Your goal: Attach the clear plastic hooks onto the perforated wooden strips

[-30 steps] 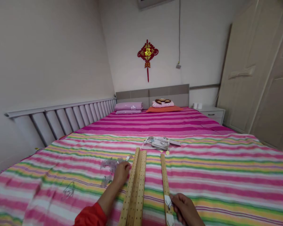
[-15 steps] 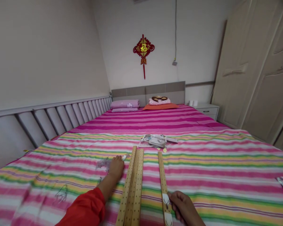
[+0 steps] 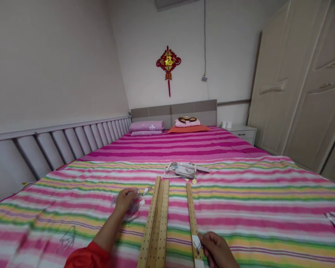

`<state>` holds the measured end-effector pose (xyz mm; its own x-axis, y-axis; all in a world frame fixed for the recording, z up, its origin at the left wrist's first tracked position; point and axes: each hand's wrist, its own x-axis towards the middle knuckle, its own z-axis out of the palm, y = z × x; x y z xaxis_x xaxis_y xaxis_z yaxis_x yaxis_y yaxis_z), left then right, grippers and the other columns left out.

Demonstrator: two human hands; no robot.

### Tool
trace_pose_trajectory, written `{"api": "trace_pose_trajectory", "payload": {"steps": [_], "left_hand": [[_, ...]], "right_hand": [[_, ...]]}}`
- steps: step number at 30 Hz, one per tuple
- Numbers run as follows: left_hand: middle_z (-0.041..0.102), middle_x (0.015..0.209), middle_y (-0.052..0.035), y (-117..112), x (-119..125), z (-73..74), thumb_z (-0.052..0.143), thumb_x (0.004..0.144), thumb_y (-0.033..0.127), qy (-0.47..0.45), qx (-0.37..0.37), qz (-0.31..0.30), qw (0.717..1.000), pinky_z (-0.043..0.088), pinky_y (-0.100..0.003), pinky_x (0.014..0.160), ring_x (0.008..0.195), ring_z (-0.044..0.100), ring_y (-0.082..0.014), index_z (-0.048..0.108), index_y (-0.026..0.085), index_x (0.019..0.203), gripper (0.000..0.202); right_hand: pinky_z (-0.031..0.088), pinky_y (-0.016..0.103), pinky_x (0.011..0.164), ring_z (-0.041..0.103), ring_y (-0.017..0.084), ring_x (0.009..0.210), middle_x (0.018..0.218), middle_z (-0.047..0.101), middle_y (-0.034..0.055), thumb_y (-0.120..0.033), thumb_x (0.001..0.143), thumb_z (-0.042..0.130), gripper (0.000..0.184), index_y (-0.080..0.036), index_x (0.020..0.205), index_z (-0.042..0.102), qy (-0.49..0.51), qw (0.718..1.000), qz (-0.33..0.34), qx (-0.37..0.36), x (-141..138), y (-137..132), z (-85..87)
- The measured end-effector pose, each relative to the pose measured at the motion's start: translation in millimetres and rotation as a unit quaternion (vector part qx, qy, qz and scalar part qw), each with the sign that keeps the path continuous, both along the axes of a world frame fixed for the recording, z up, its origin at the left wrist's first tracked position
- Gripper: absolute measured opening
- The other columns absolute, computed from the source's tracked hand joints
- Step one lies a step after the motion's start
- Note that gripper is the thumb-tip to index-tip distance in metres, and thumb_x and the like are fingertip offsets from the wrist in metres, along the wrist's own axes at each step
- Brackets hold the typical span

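Left hand (image 3: 125,200) is over clear packets (image 3: 134,210) at left; right hand (image 3: 215,248) is at white hook (image 3: 196,242) on right wooden strip (image 3: 191,204), near end. Cannot tell either grip; best keep the strip steady, separating packets gently.

A creased red sleeve (image 3: 88,257) stops short of the bare left hand (image 3: 125,200).

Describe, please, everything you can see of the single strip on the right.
The strip is long and narrow, light brown and wood-like, dotted with small dark holes. It lies lengthwise on the striped cloth, apart from the grouped strips to its left; its near end leaves the frame. A white hook plate sits on its nearer part, another white piece closer still. The right hand is at the plate's edge; whether it touches the strip is unclear.
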<state>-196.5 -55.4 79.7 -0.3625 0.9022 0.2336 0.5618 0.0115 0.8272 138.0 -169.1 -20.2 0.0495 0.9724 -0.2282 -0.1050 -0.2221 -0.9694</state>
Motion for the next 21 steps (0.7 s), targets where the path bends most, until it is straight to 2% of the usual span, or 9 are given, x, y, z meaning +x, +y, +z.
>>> {"api": "trace_pose_trajectory", "payload": {"steps": [2,3,5,7,10,12,14,17,21], "left_hand": [[0.070,0.067,-0.0041,-2.4,-0.7,-0.7,0.071,0.065,0.033,-0.143,-0.006,-0.008,0.990,0.050,-0.030,0.061,0.067,0.066,-0.0210,0.065,0.016,0.073,0.020],[0.070,0.067,-0.0038,-4.5,-0.1,-0.3,0.072,0.065,0.033,-0.225,-0.015,-0.016,0.974,0.051,-0.030,0.058,0.063,0.065,-0.0203,0.065,0.015,0.077,0.022],[0.070,0.066,-0.0028,-8.9,2.0,2.8,0.074,0.066,0.026,-0.378,-0.022,-0.028,0.925,0.052,-0.029,0.055,0.057,0.065,-0.0176,0.064,0.015,0.082,0.021],[0.070,0.070,-0.0015,-12.7,3.8,9.3,0.071,0.071,0.016,-0.456,-0.006,-0.028,0.890,0.053,-0.023,0.057,0.060,0.066,-0.0135,0.065,0.015,0.083,0.013],[0.071,0.075,0.0004,-16.9,7.4,22.0,0.063,0.078,0.006,-0.538,0.010,-0.030,0.842,0.053,-0.016,0.065,0.067,0.067,-0.0083,0.065,0.015,0.082,0.010],[0.070,0.073,0.0007,-21.2,14.5,29.5,0.059,0.081,0.004,-0.592,-0.010,-0.043,0.804,0.055,-0.017,0.067,0.067,0.067,-0.0077,0.064,0.015,0.081,0.012],[0.069,0.071,-0.0003,-28.8,28.4,35.3,0.054,0.083,0.002,-0.626,-0.042,-0.061,0.776,0.057,-0.018,0.063,0.063,0.067,-0.0084,0.063,0.013,0.080,0.015],[0.069,0.070,-0.0024,-47.1,61.1,41.4,0.049,0.084,-0.002,-0.629,-0.079,-0.102,0.766,0.055,-0.015,0.054,0.058,0.066,-0.0078,0.065,0.010,0.080,0.021],[0.069,0.071,-0.0040,-76.2,108.5,43.3,0.052,0.082,-0.003,-0.592,-0.101,-0.174,0.780,0.054,-0.013,0.054,0.058,0.065,-0.0073,0.068,0.009,0.078,0.020]], "right_hand": [[0.011,0.019,0.029,0.032,0.005,0.022,0.032,0.042,-0.0076,-0.058,0.064,0.063,0.044,-0.022,0.049,0.043,0.002,1.000,-0.004,0.001,-0.3,-0.6,0.8],[0.011,0.019,0.030,0.032,0.005,0.023,0.032,0.043,-0.0075,-0.057,0.064,0.063,0.043,-0.022,0.049,0.043,0.003,1.000,-0.005,0.001,-0.4,-1.1,1.6],[0.012,0.019,0.030,0.032,0.005,0.023,0.033,0.044,-0.0071,-0.055,0.065,0.064,0.042,-0.022,0.049,0.044,0.004,1.000,-0.006,0.004,-0.3,-2.1,3.1],[0.012,0.019,0.030,0.032,0.005,0.023,0.033,0.044,-0.0070,-0.055,0.065,0.064,0.042,-0.021,0.050,0.044,0.003,1.000,-0.004,0.005,0.0,-2.9,4.3],[0.012,0.019,0.029,0.030,0.004,0.023,0.032,0.043,-0.0077,-0.056,0.065,0.063,0.042,-0.021,0.050,0.044,-0.003,1.000,-0.002,0.000,0.4,-3.0,6.0],[0.013,0.019,0.029,0.030,0.005,0.023,0.031,0.042,-0.0079,-0.057,0.064,0.063,0.043,-0.021,0.050,0.044,-0.006,1.000,-0.002,-0.003,0.4,-2.5,7.6],[0.013,0.019,0.029,0.030,0.005,0.023,0.030,0.041,-0.0080,-0.059,0.062,0.064,0.044,-0.022,0.049,0.044,-0.005,1.000,-0.004,-0.003,0.2,-2.1,9.7],[0.014,0.019,0.029,0.030,0.004,0.024,0.032,0.042,-0.0082,-0.059,0.060,0.065,0.044,-0.021,0.050,0.045,0.006,1.000,-0.014,0.002,0.0,-2.7,13.5],[0.015,0.018,0.030,0.033,0.003,0.026,0.037,0.048,-0.0069,-0.057,0.060,0.067,0.043,-0.019,0.052,0.048,0.052,0.998,-0.021,0.007,1.6,-4.7,19.7]]}}
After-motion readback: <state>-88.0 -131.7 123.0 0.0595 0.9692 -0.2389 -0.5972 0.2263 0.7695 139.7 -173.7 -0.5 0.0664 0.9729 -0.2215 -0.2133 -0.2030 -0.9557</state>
